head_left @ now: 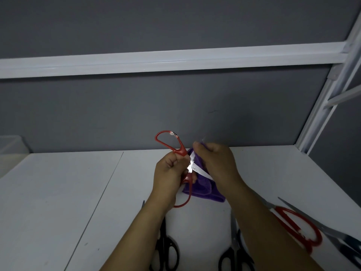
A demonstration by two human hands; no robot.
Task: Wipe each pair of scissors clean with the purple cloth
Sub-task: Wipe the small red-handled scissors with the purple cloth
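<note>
White surface (pixel 48 192) w/ a seam running front to back, left of centre; few dark specks. Grey wall (pixel 175 106) behind. White horiz. rail (pixel 156 61) across it. White frame post (pixel 320 106) at right w/ diagonal brace (pixel 343 96). Translucent box (pixel 9 145) far left, by the wall.

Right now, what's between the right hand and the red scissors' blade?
The purple cloth, gripped by the right hand round that blade, per the head view.
</note>
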